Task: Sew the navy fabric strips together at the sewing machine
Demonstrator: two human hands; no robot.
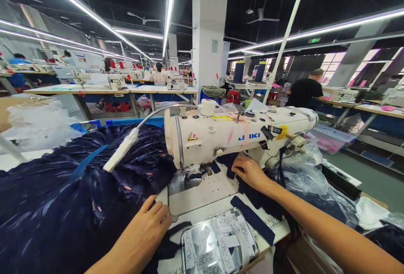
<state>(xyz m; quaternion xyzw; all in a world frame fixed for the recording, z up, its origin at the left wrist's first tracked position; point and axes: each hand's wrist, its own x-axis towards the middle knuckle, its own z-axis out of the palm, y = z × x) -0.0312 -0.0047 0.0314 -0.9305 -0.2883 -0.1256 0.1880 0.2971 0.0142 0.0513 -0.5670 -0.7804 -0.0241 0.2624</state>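
A white JUKI sewing machine (208, 135) stands before me, its needle area over a metal plate (183, 183). My right hand (249, 172) reaches under the machine's arm, thumb and fingers pinched on a navy fabric piece (231, 168). At the front left corner of the machine bed is my left hand (154, 220), its fingers curled down beside dark navy cloth; what lies under the fingertips is hidden. A large heap of shiny navy garments (78, 190) fills the left side. One navy strip (252, 219) lies in front of the bed.
A clear-lidded tin of white printed labels (217, 242) sits at the table's front edge. A lamp on a bent neck (121, 150) hangs over the heap. Plastic bags (303, 173) lie at right. Navy thread cones (239, 72) stand behind; a person in black (304, 93) works beyond.
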